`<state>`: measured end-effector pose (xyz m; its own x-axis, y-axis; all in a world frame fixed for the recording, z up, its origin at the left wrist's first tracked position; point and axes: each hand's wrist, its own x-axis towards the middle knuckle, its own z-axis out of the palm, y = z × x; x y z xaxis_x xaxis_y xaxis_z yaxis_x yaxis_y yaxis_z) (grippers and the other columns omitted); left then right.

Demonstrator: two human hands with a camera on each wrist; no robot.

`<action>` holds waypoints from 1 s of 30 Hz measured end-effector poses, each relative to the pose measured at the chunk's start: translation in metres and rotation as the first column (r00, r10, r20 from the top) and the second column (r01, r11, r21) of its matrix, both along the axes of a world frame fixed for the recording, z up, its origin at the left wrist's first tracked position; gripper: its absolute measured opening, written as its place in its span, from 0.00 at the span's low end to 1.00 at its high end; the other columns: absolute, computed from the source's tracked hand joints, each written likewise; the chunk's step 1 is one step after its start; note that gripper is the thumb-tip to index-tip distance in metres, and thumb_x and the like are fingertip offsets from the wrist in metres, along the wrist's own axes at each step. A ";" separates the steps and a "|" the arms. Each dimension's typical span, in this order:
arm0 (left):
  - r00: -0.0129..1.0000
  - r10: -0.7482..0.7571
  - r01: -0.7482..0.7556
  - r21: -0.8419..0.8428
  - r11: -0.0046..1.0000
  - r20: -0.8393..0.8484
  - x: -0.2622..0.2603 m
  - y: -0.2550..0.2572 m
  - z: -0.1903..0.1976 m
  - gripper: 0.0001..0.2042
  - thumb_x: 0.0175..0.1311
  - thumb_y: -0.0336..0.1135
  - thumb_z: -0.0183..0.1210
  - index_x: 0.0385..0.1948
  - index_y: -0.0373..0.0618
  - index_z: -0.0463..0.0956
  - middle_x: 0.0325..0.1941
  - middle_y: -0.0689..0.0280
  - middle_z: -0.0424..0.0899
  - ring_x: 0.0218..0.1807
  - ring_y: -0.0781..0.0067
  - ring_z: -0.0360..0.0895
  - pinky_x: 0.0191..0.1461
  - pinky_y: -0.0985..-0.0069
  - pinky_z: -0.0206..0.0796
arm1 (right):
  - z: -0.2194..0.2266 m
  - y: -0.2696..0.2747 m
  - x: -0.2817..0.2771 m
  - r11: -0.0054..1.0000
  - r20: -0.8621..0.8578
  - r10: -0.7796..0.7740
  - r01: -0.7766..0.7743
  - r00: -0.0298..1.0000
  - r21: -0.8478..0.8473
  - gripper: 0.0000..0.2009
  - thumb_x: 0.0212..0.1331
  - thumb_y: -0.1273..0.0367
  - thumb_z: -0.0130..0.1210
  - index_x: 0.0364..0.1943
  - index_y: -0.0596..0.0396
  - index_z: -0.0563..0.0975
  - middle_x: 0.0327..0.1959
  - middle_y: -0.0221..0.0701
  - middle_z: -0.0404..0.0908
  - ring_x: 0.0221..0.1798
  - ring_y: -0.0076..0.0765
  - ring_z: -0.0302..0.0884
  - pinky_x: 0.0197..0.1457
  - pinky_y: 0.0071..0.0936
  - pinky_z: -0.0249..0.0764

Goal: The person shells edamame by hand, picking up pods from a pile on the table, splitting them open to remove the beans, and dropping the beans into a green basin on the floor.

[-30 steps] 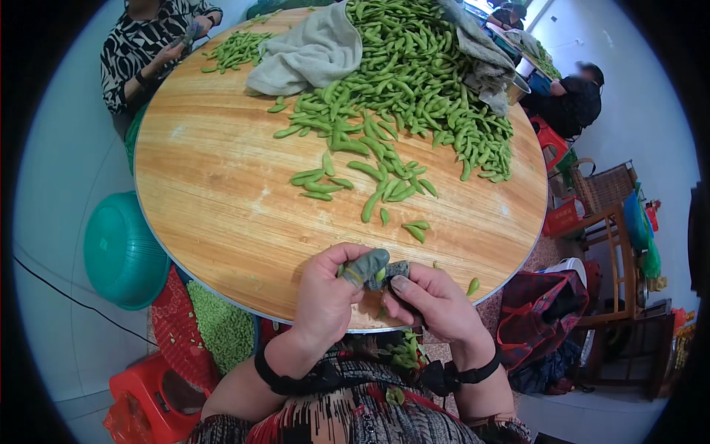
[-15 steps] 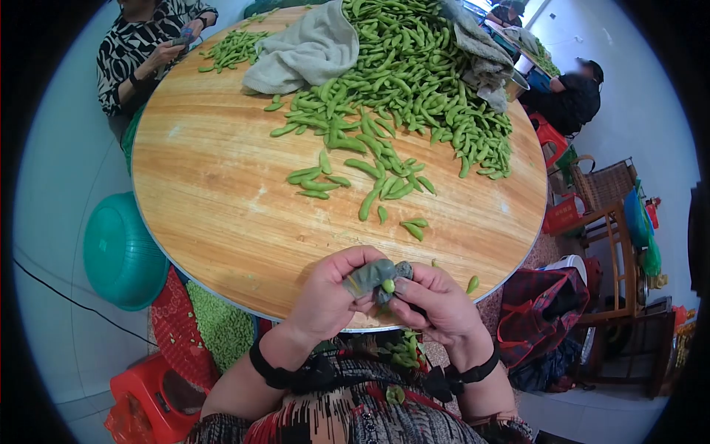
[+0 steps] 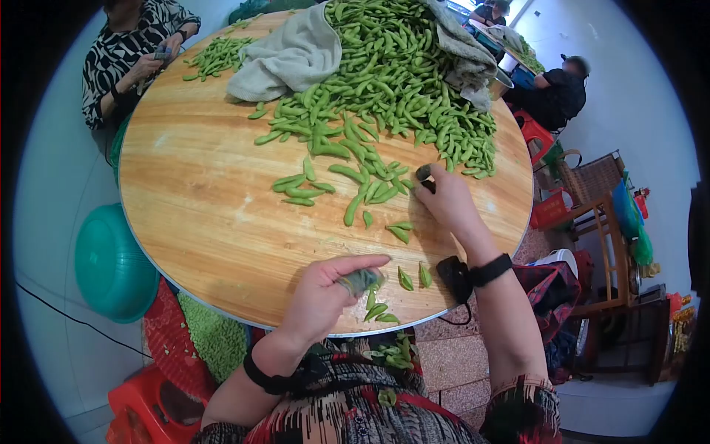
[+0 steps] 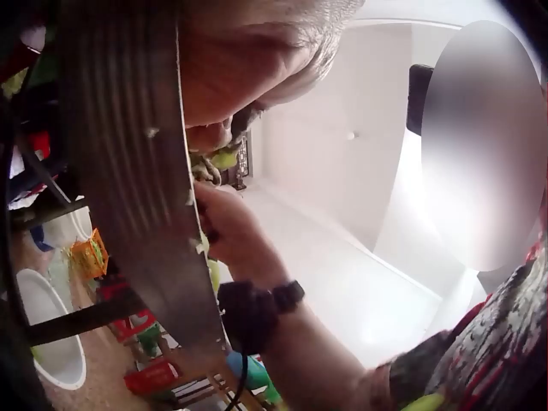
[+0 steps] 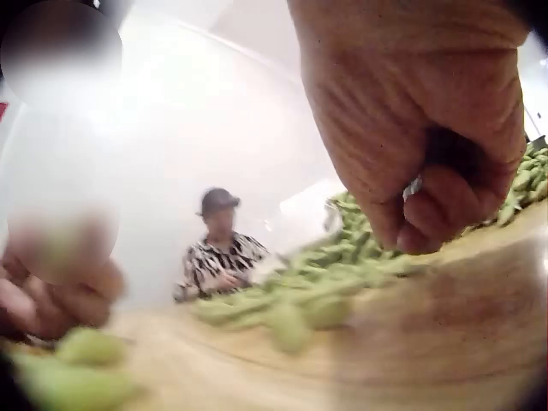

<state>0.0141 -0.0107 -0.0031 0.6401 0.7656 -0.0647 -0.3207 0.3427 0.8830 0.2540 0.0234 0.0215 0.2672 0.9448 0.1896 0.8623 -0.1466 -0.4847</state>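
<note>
My left hand (image 3: 322,296) is over the near edge of the table, its index finger pointing right and a grey-green cover on another digit. Just beside and below it lie several green soybean pods (image 3: 376,311), with two more pods (image 3: 405,278) to the right. My right hand (image 3: 447,200) reaches out over the table, its dark-covered fingertips right at the loose pods (image 3: 384,194). In the right wrist view the right hand (image 5: 419,137) has bent fingers pointing down, partly hiding one another. The left hand (image 4: 248,68) overlaps the table edge in the left wrist view.
A big pod heap (image 3: 392,74) and a grey cloth (image 3: 288,59) cover the far side of the round table (image 3: 200,185). A green basin (image 3: 111,263), shelled beans (image 3: 211,329) and a red stool (image 3: 151,399) stand at left. Another person (image 3: 137,59) sits across.
My right hand has left my left hand's side and moved forward to the loose pods. The left index finger has straightened. Pods now lie near the table edge where both hands worked.
</note>
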 end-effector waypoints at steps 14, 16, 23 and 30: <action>0.881 0.365 0.037 0.813 0.581 -0.301 0.008 -0.013 0.002 0.16 0.52 0.23 0.58 0.45 0.41 0.75 0.27 0.62 0.78 0.28 0.77 0.74 0.33 0.82 0.66 | 0.031 -0.085 -0.060 0.917 -0.841 -0.129 -0.260 0.525 -0.302 0.07 0.53 0.67 0.58 0.30 0.56 0.77 0.17 0.17 0.68 0.18 0.11 0.60 0.19 0.12 0.54; 0.890 0.396 -0.002 0.868 0.497 -0.225 0.007 -0.014 0.000 0.14 0.52 0.21 0.57 0.42 0.40 0.75 0.31 0.64 0.80 0.31 0.77 0.76 0.33 0.82 0.67 | 0.029 -0.093 -0.063 0.923 -0.865 -0.115 -0.269 0.488 -0.274 0.08 0.53 0.66 0.58 0.31 0.57 0.76 0.17 0.17 0.68 0.18 0.12 0.60 0.20 0.12 0.54; 0.979 0.133 -0.077 -0.319 0.945 0.157 -0.002 -0.003 -0.002 0.06 0.54 0.21 0.55 0.33 0.39 0.75 0.30 0.67 0.79 0.22 0.88 0.67 0.21 0.91 0.54 | 0.022 -0.108 -0.077 0.950 -0.934 -0.028 -0.280 0.357 -0.135 0.10 0.65 0.64 0.43 0.34 0.55 0.71 0.19 0.19 0.66 0.21 0.11 0.59 0.22 0.11 0.54; 0.983 0.160 -0.131 -0.267 0.955 0.089 0.002 -0.009 0.000 0.05 0.54 0.22 0.55 0.33 0.39 0.74 0.29 0.69 0.77 0.21 0.91 0.64 0.19 0.92 0.48 | 0.018 -0.108 -0.083 0.913 -0.945 -0.026 -0.378 0.326 -0.155 0.13 0.67 0.64 0.39 0.28 0.55 0.70 0.18 0.20 0.66 0.19 0.12 0.59 0.21 0.12 0.54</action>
<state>0.0164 -0.0193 -0.0030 0.5368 0.8172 -0.2098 -0.4729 0.4974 0.7273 0.1708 -0.0848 0.0398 -0.1054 0.9328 -0.3447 -0.0840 -0.3537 -0.9316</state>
